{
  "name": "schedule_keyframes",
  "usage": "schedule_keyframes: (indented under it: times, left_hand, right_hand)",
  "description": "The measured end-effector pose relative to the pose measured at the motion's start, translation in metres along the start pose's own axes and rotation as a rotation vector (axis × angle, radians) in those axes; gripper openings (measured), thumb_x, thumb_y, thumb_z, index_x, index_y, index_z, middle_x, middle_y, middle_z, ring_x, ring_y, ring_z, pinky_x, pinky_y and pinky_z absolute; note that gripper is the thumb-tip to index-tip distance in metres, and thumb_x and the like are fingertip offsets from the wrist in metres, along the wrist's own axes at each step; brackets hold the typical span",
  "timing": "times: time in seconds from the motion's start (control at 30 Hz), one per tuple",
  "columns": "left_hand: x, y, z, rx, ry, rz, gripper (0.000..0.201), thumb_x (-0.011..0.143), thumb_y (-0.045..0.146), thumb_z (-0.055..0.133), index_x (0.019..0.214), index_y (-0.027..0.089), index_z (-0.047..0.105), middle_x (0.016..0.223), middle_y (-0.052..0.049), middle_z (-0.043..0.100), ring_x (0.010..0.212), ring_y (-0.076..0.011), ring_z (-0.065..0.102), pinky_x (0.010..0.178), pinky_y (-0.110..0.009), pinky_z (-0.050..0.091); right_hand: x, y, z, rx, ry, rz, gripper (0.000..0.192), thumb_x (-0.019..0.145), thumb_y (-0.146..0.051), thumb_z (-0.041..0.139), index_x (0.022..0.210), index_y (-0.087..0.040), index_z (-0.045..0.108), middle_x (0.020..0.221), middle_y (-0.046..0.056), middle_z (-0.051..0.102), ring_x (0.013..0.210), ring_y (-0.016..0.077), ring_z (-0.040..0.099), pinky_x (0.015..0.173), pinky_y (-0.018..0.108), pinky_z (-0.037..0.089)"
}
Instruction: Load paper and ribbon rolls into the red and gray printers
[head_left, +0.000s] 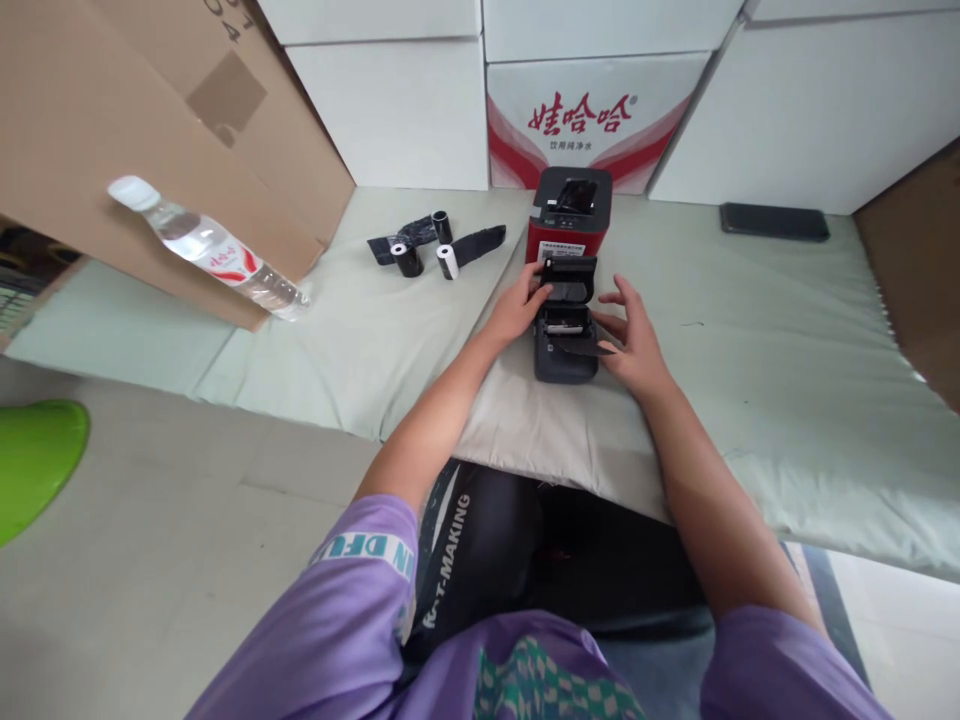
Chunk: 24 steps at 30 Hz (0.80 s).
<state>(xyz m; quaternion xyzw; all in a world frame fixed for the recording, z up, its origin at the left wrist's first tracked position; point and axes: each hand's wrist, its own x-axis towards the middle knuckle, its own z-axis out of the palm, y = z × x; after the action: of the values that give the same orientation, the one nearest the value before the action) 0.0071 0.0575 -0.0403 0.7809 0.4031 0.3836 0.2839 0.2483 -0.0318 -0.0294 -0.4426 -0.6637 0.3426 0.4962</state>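
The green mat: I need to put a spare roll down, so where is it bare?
The mat is bare between the right hand and the black phone, and between the water bottle and the left hand. It is crowded around the open dark printer, the red printer and the paper rolls.

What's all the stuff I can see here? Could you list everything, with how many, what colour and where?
small printer: one, dark grey, lid open, on the mat between the hands
red printer: one, red with black top, just behind the small printer
paper rolls: three, two black and one white, on the mat left of the printers, with black wrappers
water bottle: one, clear with red label, far left against the cardboard
cardboard box: one, brown, upper left
white boxes: several, one printed red, along the back
phone: one, black, back right on the mat
mat: one, pale green, under everything
green object: one, left edge, on the floor
left hand: touching the small printer's lid
right hand: resting at the small printer's right side
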Motion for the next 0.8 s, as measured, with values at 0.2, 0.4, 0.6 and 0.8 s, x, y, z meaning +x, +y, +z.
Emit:
schedule_keyframes:
  times: [0.2,0.4,0.6,0.8]
  left_hand:
    - [-0.006,0.04,-0.023,0.079,0.256,-0.071,0.037,0.112,0.059,0.053,0.123,0.025,0.063,0.109,-0.009,0.074,0.104,-0.0248,0.07,0.102,-0.044,0.056]
    - [-0.011,0.07,-0.041,0.266,-0.143,0.268,0.05,0.114,0.051,0.043,0.092,0.024,0.078,0.111,-0.008,0.082,0.124,-0.0318,0.064,0.117,-0.055,0.042]
    - [-0.011,0.073,-0.028,0.298,-0.335,0.267,0.041,0.11,0.047,0.055,0.101,0.027,0.09,0.126,-0.008,0.084,0.146,-0.0356,0.056,0.125,-0.06,0.031]
    - [-0.011,0.078,-0.025,0.296,-0.338,0.172,0.045,0.113,0.045,0.049,0.115,0.025,0.089,0.121,-0.011,0.084,0.149,-0.0365,0.055,0.13,-0.062,0.024]
  right_hand:
    - [0.012,0.004,0.008,-0.068,0.349,0.144,0.059,0.079,-0.036,0.069,0.136,-0.029,0.058,0.127,0.009,0.065,0.084,0.0214,0.074,0.086,0.048,0.067]
    - [0.018,0.008,0.003,-0.042,0.417,0.197,0.051,0.073,-0.032,0.064,0.123,-0.029,0.058,0.125,0.008,0.066,0.075,0.0188,0.069,0.076,0.045,0.063]
    - [0.019,0.013,0.002,-0.044,0.42,0.188,0.04,0.085,-0.047,0.066,0.12,-0.03,0.058,0.121,0.008,0.066,0.072,0.0181,0.066,0.074,0.044,0.061]
    - [0.022,0.02,0.001,0.028,0.414,0.209,0.052,0.098,-0.077,0.05,0.12,-0.031,0.059,0.116,0.006,0.065,0.071,0.0174,0.066,0.073,0.041,0.061]
